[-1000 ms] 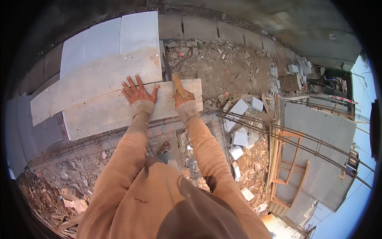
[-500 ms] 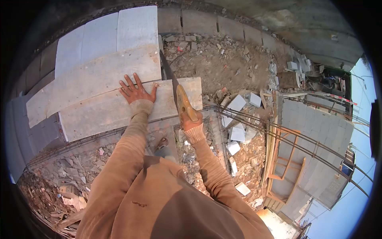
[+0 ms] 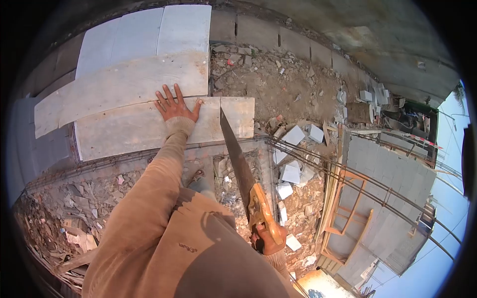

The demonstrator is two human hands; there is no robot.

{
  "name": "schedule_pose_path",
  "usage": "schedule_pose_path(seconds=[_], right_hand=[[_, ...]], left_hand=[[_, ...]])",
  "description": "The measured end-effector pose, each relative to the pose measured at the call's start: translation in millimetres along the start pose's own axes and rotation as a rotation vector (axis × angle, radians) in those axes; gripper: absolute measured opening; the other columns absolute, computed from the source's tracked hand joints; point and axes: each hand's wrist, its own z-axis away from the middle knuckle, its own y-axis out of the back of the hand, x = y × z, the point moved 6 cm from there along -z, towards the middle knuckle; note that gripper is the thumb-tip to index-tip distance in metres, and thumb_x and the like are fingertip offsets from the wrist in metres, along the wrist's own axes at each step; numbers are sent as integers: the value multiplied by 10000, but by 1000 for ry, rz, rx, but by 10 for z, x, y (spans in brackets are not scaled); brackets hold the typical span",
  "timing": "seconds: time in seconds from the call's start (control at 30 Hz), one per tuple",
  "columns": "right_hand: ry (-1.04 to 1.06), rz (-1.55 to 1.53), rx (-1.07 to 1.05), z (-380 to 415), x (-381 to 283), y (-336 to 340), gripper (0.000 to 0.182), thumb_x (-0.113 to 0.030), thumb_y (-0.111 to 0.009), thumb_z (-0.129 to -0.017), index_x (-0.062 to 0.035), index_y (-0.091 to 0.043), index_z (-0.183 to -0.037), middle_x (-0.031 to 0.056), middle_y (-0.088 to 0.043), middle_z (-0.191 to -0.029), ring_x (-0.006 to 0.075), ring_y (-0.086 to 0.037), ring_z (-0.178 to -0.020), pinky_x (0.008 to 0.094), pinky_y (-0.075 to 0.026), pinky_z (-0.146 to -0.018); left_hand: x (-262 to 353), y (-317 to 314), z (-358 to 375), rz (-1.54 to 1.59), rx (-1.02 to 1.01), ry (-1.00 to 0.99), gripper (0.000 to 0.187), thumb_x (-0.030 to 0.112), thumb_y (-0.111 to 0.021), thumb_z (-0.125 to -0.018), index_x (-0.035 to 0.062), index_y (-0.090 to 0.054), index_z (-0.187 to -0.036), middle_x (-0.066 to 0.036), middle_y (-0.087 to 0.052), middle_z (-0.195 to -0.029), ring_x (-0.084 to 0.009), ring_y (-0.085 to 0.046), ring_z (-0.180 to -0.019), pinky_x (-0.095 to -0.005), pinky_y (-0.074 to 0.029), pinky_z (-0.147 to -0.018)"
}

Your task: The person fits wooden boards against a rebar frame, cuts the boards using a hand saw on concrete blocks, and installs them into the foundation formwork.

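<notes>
My left hand (image 3: 177, 107) lies flat with its fingers spread across the seam between two long pale boards, the nearer board (image 3: 124, 130) and the farther board (image 3: 124, 82). Wrapped round the wooden handle of a handsaw (image 3: 237, 168) is my right hand (image 3: 268, 239), low and right of the boards. The blade's tip meets the nearer board at a narrow cut line, right of my left hand. Part of that board sticks out past the farther one on the right.
White panels (image 3: 184, 30) lie behind the boards. Steel rebar (image 3: 318, 161) runs from the boards' front edge to the right. Broken white blocks (image 3: 290, 172) and rubble (image 3: 278, 79) cover the ground. A wooden frame (image 3: 348, 211) stands at the right.
My right hand has pulled the saw back toward my body and down to the right, so more blade shows. The view has shifted slightly; my left hand remains flat on the boards.
</notes>
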Motion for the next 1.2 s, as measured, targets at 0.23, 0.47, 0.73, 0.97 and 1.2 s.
schedule_pose_path(seconds=[0.23,0.47,0.73,0.97,1.2], right_hand=[[371,87,60,-2571,329,-1267,87,-46,-631,-876,4,-611,-808,48,-581,-639,113,-529,-524,302,-436,-519],[110,-68,-49,-1077,333,-646,54,-1,-635,-898,33,-607,-866,63,-592,-665,142,-563,-533,286,-447,-497],[93,58,-29,31,20,155,262,-163,-654,-926,86,-654,-1007,65,-611,-617,160,-581,-502,300,-475,-500],[201,-76,-93,-2918,-15,-1345,250,-170,-635,-968,-8,-576,-787,16,-509,-579,130,-492,-446,297,-412,-432],[21,-66,-124,-1144,211,-473,174,-142,-637,-956,22,-631,-900,46,-569,-623,131,-576,-558,296,-460,-529]], left_hand=[[-6,47,-35,10,-44,6,1022,751,-425,-906,110,-88,-1629,-259,17,-1667,-499,53,-1521,-619,25,-1205],[-17,74,-40,-19,-117,38,1026,771,-407,-902,128,-79,-1631,-234,32,-1675,-480,59,-1527,-606,19,-1211],[17,15,-64,44,-3,9,1014,758,-416,-904,127,-96,-1631,-242,36,-1673,-486,71,-1525,-621,31,-1203],[25,75,-27,-11,-23,30,1028,773,-407,-903,119,-85,-1629,-245,22,-1671,-493,53,-1522,-616,25,-1207],[-20,59,-7,66,42,-15,1020,738,-456,-901,105,-116,-1626,-251,10,-1670,-503,46,-1519,-627,19,-1204]])
